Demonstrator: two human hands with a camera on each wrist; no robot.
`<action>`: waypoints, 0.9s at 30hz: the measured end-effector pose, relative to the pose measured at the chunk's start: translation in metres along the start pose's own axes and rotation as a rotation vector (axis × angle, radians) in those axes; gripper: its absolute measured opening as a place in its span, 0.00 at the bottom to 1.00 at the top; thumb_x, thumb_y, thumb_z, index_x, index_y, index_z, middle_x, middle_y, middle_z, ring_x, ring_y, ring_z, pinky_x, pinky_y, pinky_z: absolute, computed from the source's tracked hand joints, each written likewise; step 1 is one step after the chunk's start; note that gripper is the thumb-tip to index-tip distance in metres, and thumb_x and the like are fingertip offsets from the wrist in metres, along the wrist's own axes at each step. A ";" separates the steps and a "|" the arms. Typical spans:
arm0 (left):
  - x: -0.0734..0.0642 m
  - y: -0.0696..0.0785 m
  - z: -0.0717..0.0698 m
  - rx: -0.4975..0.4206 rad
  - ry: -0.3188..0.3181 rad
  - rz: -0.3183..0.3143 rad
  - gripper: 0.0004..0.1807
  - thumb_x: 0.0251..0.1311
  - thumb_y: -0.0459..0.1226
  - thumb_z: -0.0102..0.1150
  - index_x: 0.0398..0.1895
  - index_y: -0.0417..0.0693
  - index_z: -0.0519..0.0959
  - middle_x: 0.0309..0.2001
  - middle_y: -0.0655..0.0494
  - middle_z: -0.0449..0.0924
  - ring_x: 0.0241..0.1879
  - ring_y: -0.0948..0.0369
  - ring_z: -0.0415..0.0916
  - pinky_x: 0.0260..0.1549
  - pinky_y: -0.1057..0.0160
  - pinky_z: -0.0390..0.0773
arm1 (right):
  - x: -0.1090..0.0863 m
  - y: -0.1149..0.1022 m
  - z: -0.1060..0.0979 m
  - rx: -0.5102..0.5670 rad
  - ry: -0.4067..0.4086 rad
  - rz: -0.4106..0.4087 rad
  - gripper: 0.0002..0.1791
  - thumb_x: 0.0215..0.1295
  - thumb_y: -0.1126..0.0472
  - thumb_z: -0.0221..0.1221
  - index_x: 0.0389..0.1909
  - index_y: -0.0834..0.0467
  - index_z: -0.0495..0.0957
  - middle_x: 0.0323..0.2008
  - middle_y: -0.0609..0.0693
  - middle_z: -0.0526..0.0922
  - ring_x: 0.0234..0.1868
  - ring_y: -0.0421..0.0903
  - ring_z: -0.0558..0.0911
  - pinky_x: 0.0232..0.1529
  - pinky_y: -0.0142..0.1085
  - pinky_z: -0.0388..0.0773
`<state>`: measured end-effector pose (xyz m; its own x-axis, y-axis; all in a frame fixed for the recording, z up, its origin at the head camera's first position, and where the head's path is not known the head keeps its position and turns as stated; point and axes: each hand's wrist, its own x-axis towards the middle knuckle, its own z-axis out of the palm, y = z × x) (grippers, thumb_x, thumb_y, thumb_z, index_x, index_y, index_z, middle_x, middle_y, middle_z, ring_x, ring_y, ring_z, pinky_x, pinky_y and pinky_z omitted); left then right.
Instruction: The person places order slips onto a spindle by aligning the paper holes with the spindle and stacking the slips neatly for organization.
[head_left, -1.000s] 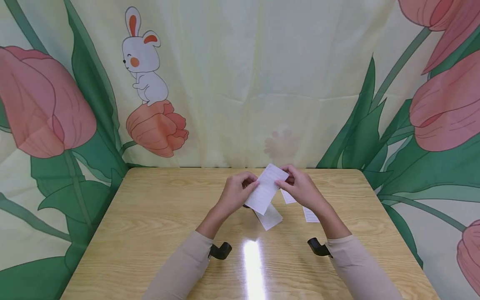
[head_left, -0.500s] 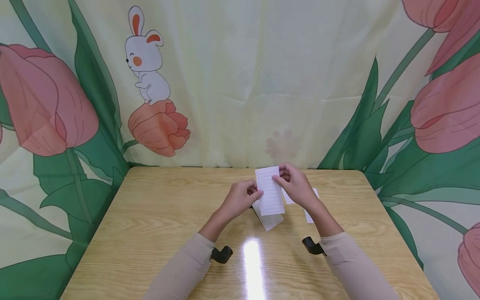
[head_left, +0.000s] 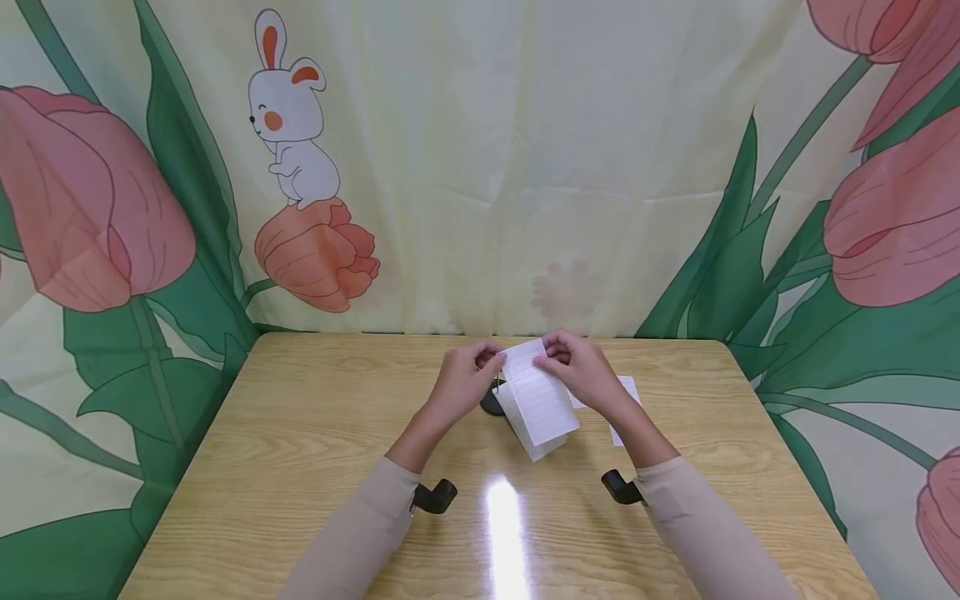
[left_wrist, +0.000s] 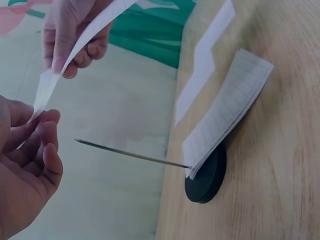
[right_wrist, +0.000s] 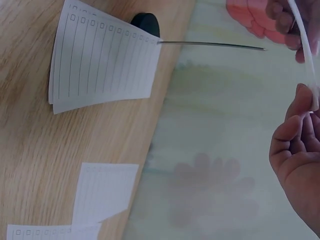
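Note:
Both hands hold one white lined slip (head_left: 542, 400) in the air over a spike file. My left hand (head_left: 465, 382) pinches its upper left corner, while my right hand (head_left: 583, 373) grips the upper right edge. In the left wrist view, the thin metal spike (left_wrist: 131, 154) points toward the slip's held end, with a gap between them. The spike stands on a round black base (left_wrist: 207, 176). Several checklist slips (left_wrist: 231, 102) are stuck on it low down, fanned slightly. The right wrist view shows their checkbox rows.
Loose white slips (right_wrist: 105, 192) lie on the wooden table (head_left: 330, 450), right of the spike file and partly behind my right hand in the head view. A curtain (head_left: 450, 167) printed with tulips and a rabbit hangs behind the table's far edge.
The slip has turned, its top now leaning left. My left hand has shifted from the slip's left edge up to its upper left corner, uncovering more of the black base.

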<state>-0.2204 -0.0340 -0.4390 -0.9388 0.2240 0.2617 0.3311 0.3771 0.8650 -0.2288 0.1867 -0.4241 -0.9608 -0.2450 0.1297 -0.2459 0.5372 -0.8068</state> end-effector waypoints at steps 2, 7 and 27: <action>0.002 0.001 -0.002 0.013 0.022 0.015 0.08 0.71 0.35 0.61 0.43 0.41 0.86 0.34 0.51 0.85 0.32 0.62 0.77 0.33 0.67 0.78 | 0.002 0.000 0.000 -0.001 -0.009 -0.004 0.12 0.70 0.64 0.66 0.50 0.64 0.79 0.42 0.59 0.87 0.43 0.50 0.87 0.41 0.32 0.82; 0.004 0.000 -0.003 0.005 0.065 0.011 0.06 0.70 0.35 0.64 0.42 0.42 0.87 0.34 0.52 0.85 0.33 0.61 0.76 0.34 0.67 0.77 | 0.005 0.001 0.000 -0.008 -0.012 -0.014 0.12 0.70 0.63 0.65 0.50 0.64 0.79 0.41 0.58 0.87 0.42 0.49 0.87 0.40 0.33 0.82; 0.013 -0.009 -0.001 -0.015 0.096 -0.081 0.06 0.68 0.35 0.66 0.41 0.42 0.88 0.36 0.50 0.86 0.35 0.59 0.78 0.36 0.64 0.80 | 0.011 0.008 -0.002 -0.084 -0.041 0.007 0.11 0.75 0.61 0.60 0.53 0.62 0.80 0.39 0.57 0.85 0.34 0.47 0.82 0.34 0.37 0.79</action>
<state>-0.2357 -0.0348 -0.4428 -0.9675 0.1056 0.2299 0.2528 0.3770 0.8910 -0.2412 0.1897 -0.4283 -0.9568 -0.2732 0.0991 -0.2509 0.6043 -0.7562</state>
